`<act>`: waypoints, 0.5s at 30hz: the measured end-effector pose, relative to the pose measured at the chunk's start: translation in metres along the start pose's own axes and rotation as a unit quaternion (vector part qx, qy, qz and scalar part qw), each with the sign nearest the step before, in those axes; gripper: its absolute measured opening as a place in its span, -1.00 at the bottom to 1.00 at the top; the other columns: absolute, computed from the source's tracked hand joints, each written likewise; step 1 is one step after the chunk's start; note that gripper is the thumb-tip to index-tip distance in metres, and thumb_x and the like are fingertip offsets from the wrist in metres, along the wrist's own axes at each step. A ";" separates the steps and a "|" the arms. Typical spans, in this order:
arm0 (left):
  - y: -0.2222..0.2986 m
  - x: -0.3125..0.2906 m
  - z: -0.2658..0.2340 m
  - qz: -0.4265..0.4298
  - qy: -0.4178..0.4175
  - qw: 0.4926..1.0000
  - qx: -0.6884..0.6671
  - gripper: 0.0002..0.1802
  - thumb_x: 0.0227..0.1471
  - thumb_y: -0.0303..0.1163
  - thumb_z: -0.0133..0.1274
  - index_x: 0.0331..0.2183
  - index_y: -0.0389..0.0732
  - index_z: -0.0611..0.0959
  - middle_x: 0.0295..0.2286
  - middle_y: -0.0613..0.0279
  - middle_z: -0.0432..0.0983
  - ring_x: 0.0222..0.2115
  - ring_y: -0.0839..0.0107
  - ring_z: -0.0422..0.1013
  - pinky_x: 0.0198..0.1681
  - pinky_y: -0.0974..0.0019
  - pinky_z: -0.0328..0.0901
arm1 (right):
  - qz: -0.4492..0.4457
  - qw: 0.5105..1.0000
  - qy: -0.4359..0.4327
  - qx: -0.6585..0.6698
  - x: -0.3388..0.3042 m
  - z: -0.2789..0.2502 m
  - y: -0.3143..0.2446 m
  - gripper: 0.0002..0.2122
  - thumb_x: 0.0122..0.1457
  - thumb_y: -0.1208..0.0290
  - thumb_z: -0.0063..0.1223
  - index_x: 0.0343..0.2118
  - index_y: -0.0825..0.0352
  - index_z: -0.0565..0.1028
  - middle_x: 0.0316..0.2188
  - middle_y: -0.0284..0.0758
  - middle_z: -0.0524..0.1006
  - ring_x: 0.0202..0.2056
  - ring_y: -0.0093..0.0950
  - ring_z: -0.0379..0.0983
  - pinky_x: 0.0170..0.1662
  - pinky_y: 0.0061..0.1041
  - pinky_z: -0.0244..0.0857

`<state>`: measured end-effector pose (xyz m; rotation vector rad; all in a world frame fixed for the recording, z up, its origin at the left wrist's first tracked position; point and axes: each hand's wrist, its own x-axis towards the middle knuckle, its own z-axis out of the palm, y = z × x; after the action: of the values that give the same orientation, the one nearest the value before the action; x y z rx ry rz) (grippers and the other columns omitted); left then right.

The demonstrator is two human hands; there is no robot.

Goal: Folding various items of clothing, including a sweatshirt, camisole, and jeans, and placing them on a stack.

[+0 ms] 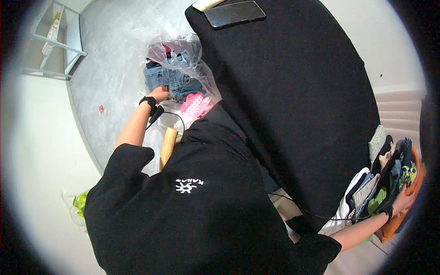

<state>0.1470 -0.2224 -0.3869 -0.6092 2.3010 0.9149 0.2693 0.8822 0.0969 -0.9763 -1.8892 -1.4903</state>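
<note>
My left hand (160,94) is at the mouth of a clear plastic bag (207,75), its fingers closed on the edge of blue jeans (181,82). Beside the jeans in the bag lies a pink and white patterned cloth (197,106). Far to the right, my right hand (402,202) touches the outer side of a row of folded clothes (366,192) in white, stripes, green and dark colours. An orange thing (390,229) curves along that outer side; I cannot tell whether it is cloth or a container. The right fingers are partly hidden and blurred.
A table with a black cloth (293,91) stretches along my right, with a phone (234,14) at its far end. A wooden bar (168,145) stands near my body. Metal shelving (57,46) is at the far left, and a thin cable (321,216) runs towards my right wrist.
</note>
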 end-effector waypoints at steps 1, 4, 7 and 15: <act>0.001 0.004 0.006 0.008 -0.022 1.000 -0.011 -0.58 -0.04 -0.23 0.11 -0.18 -0.31 0.67 -0.33 0.08 0.63 -0.33 0.26 0.53 -0.29 0.18 0.42 | -0.003 0.999 -0.017 0.036 0.002 -0.001 0.000 -0.19 0.05 -0.45 -0.06 0.26 0.05 0.36 0.28 -0.34 0.34 0.28 -0.27 0.22 0.22 0.04 0.05; 0.006 0.019 0.038 -0.023 -0.075 0.995 -0.060 -0.58 -0.08 -0.22 0.16 -0.22 -0.34 0.69 -0.35 -0.01 0.64 -0.31 0.31 0.52 -0.34 0.21 0.41 | -0.031 0.997 0.029 0.062 0.009 -0.007 -0.002 -0.22 0.06 -0.34 0.07 0.22 0.17 0.40 0.22 -0.24 0.40 0.24 -0.23 0.27 0.23 -0.03 0.10; 0.012 0.044 0.080 0.126 -0.026 0.986 0.106 -0.50 -0.17 -0.20 0.20 -0.19 -0.35 0.67 -0.31 -0.09 0.66 -0.23 0.24 0.60 -0.24 0.15 0.46 | -0.045 0.994 0.030 0.097 0.005 -0.026 -0.004 -0.28 0.05 -0.21 0.21 0.15 0.25 0.46 0.15 -0.16 0.46 0.18 -0.19 0.33 0.23 -0.11 0.14; -0.046 0.133 0.177 0.160 -0.085 0.952 0.247 -0.56 -0.12 -0.18 0.16 -0.21 -0.26 0.68 -0.34 0.05 0.67 -0.21 0.24 0.56 -0.17 0.13 0.45 | -0.053 0.958 0.074 0.273 -0.009 -0.081 -0.002 -0.23 -0.08 0.10 0.42 0.15 0.44 0.37 0.09 0.01 0.43 0.13 -0.06 0.31 0.24 -0.09 0.11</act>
<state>0.1396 -0.1504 -0.6007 0.0564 2.3764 0.4648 0.2710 0.8014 0.1087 -0.4996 -2.0987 -0.9696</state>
